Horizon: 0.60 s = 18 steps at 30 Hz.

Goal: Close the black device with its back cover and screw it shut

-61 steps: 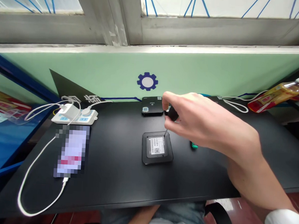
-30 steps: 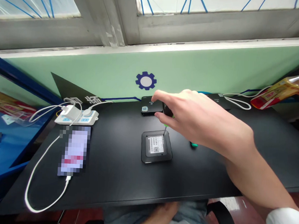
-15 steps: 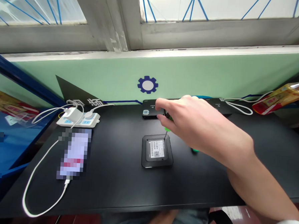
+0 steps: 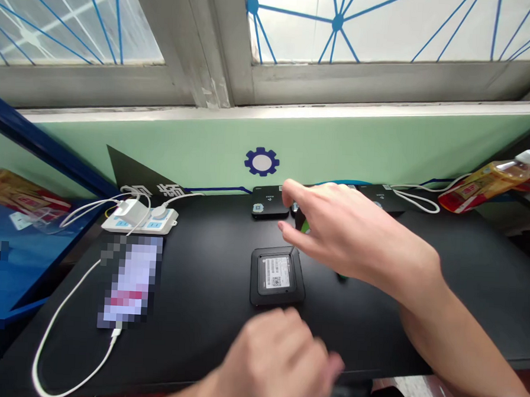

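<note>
On the black desk lies a square black device (image 4: 255,281) with a white printed label (image 4: 276,272) facing up. My right hand (image 4: 330,220) hovers over its far right corner, curled round a screwdriver (image 4: 306,227) with a green handle. Its thin shaft slants down to that corner, while my thumb and forefinger stand apart at the front; part of the handle is hidden by the hand. My left hand (image 4: 283,365) is in front of the device, over the desk's near side, blurred by motion. Its fingers point down and away, so their grip is hidden.
Two black boxes, a left one (image 4: 269,203) and a right one (image 4: 383,199), sit along the green wall. To the left are a white power strip (image 4: 142,220) and a charging phone (image 4: 131,283) with a looped white cable (image 4: 47,323). A drink bottle (image 4: 483,183) stands far right.
My left hand has risen from below the desk edge into view before the device. My right thumb and forefinger have parted slightly; the screwdriver stays at the same corner.
</note>
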### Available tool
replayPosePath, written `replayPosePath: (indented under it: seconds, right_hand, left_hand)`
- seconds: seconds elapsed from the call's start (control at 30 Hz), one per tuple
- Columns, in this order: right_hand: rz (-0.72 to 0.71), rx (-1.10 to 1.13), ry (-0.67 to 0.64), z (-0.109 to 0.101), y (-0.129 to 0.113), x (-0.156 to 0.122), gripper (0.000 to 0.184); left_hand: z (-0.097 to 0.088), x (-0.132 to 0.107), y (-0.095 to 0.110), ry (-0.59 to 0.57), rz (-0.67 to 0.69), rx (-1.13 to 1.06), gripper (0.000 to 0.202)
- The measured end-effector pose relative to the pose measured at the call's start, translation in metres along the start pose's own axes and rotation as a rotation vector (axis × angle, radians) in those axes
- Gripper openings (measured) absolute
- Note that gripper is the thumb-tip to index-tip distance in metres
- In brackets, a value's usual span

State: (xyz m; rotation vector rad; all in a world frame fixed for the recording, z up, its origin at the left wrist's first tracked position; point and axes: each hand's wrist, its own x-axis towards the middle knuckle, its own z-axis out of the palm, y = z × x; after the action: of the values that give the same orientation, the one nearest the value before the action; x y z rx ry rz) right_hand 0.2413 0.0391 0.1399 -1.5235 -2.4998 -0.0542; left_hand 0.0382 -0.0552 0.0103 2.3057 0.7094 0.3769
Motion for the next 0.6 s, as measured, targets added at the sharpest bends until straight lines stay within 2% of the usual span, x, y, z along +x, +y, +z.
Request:
replayPosePath:
  seconds: [0.07,0.1,0.13,0.2,0.27,0.3,0.4,0.43,0.57,0.6]
  right_hand:
    - [0.012,-0.015,-0.008,0.000,0.000,-0.001,0.011]
    - [0.014,-0.003,-0.021,0.000,-0.001,-0.001,0.009]
    - [0.014,0.020,-0.033,-0.001,-0.001,-0.001,0.005]
    - [0.015,0.067,-0.054,-0.002,-0.001,-0.002,0.009]
    - [0.001,0.075,-0.049,-0.002,-0.001,-0.002,0.011]
    - [-0.005,0.054,-0.035,-0.002,-0.001,-0.002,0.009]
    - [0.006,-0.040,-0.004,-0.001,0.001,0.001,0.028]
    - [0.012,-0.057,-0.002,-0.001,0.001,0.002,0.029]
    - [-0.007,0.049,-0.018,-0.002,0.001,0.001,0.004]
    - [-0.002,0.074,-0.021,-0.003,0.000,0.001,0.006]
  left_hand:
    - [-0.033,0.022,-0.022,0.352,0.051,0.206,0.014]
    - [-0.045,0.031,-0.033,0.453,0.065,0.243,0.011]
    - [-0.053,0.038,-0.044,0.489,0.073,0.258,0.017]
    - [-0.059,0.045,-0.063,0.485,0.056,0.265,0.034]
    - [-0.056,0.045,-0.076,0.446,0.011,0.249,0.044]
    - [-0.054,0.043,-0.080,0.422,-0.010,0.240,0.048]
    - [-0.049,0.037,-0.084,0.354,-0.032,0.221,0.055]
    - [-0.049,0.036,-0.085,0.344,-0.027,0.213,0.057]
    - [-0.051,0.036,-0.090,0.324,-0.049,0.165,0.054]
    - [-0.051,0.036,-0.091,0.316,-0.057,0.157,0.052]
